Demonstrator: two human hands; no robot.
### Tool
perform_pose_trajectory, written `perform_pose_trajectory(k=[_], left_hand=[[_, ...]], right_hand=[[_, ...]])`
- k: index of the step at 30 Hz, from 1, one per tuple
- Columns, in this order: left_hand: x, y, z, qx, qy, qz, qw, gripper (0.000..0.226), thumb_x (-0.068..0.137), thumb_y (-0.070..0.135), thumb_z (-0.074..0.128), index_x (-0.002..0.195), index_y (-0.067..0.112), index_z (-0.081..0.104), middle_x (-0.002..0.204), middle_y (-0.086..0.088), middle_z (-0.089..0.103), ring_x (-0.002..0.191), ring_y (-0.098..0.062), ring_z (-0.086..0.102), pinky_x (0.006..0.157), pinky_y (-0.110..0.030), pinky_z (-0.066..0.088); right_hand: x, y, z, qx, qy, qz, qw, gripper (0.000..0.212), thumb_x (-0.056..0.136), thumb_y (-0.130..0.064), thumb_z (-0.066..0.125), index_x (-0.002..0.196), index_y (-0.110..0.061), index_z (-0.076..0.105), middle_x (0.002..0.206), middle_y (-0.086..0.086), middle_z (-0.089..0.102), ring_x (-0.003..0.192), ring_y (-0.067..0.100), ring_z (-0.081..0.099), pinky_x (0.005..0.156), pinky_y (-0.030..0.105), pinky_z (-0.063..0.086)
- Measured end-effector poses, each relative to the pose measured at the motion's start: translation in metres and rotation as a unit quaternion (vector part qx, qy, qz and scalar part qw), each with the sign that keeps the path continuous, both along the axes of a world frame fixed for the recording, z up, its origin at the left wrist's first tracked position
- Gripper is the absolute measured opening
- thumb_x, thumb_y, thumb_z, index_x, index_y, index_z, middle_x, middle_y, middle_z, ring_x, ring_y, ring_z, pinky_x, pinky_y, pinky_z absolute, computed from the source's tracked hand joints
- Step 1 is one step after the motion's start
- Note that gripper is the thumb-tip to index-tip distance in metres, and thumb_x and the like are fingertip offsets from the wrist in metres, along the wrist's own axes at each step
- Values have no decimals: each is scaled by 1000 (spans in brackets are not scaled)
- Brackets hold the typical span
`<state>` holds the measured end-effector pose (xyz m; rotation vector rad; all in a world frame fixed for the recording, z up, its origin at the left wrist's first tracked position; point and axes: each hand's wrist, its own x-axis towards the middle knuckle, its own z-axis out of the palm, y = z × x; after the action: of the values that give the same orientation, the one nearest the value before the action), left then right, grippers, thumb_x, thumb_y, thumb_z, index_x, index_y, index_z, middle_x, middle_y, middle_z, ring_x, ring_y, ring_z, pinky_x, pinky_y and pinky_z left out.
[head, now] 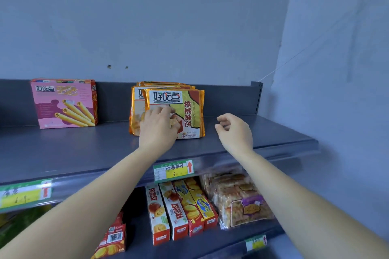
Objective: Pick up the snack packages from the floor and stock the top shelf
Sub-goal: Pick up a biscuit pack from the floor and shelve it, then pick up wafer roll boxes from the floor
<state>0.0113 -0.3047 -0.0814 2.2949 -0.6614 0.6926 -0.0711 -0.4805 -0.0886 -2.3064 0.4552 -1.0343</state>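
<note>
Forearms point(94, 195) come in from both bottom corners, cut off by the frame edge. Under them, the lower shelf point(221, 239) has biscuit boxes point(168, 212) and a clear cookie bag point(237, 195), tops hidden by the lip above. The stuff far left down there is too blurry to read. A price tag point(173, 169) sits on the front edge of the top shelf point(84, 149).

Up there the left hand point(159, 127) has its fingers laid against the front of the nearest snack package point(185, 107), covering its lower left part. Just right of it the right hand point(233, 130) hovers, fingers loosely curled, holding nothing. More packages stand behind, only top edges showing, can't count them. Bare shelf runs right to the post point(257, 99) and left to the pink box point(63, 103).
</note>
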Motion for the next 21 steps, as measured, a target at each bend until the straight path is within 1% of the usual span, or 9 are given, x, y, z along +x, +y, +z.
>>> perform_pose_trajectory(k=[3,5,8,11,13,14,18,19,21], left_hand=[[-21,-1,-9,29,-15,-74,997,37,91,27,57,127,19,54,127,-4,55,121,-27,43,97,-43,39],[-39,0,-18,38,-20,-134,990,36,91,25,59,126,16,56,123,-6,57,119,-28,44,95,-43,41],[-72,-1,-35,45,-12,-215,975,36,92,22,59,126,13,55,121,-8,57,118,-29,47,95,-42,43],[-109,-3,-57,79,-18,-280,956,33,91,21,59,123,12,57,118,-8,59,114,-28,50,94,-41,44],[-136,-4,-72,103,-25,-314,943,31,90,19,57,120,12,58,116,-7,59,112,-28,51,92,-42,45],[-150,-4,-80,115,-30,-331,936,31,90,18,57,120,12,58,115,-7,59,111,-29,51,91,-43,46],[-212,-2,-114,153,-38,-390,907,27,88,15,59,114,7,60,110,-13,58,106,-34,52,84,-40,44],[-228,-1,-123,158,-36,-403,901,28,87,14,59,115,6,61,110,-14,59,107,-35,53,83,-41,44],[-263,2,-141,182,-26,-423,887,33,90,15,58,123,8,58,117,-13,58,113,-34,50,86,-42,44]], right_hand=[[-35,9,-9,-14,14,-49,999,20,93,-22,55,112,-24,64,108,-8,65,94,10,61,75,26,48],[-62,17,-20,-11,23,-83,996,20,92,-22,57,111,-23,64,108,-8,65,94,10,61,74,24,46],[-107,30,-40,5,41,-128,991,20,90,-20,59,109,-22,65,107,-6,66,95,13,63,79,27,50],[-156,43,-61,31,71,-179,981,21,86,-18,63,107,-22,66,108,-4,67,97,18,64,85,32,52],[-192,52,-76,43,86,-211,973,22,84,-17,63,106,-20,67,109,-1,68,99,22,64,87,36,52],[-211,57,-83,44,95,-227,968,23,84,-17,63,107,-19,67,110,0,67,101,22,63,88,37,51],[-295,81,-113,41,141,-278,949,28,87,-15,60,114,-16,66,114,2,64,106,20,59,89,31,48],[-317,87,-122,44,147,-290,944,28,87,-14,60,114,-16,66,113,3,64,106,20,59,88,30,47],[-362,101,-137,50,160,-319,933,28,87,-14,60,113,-17,67,112,4,64,105,21,59,88,31,47]])
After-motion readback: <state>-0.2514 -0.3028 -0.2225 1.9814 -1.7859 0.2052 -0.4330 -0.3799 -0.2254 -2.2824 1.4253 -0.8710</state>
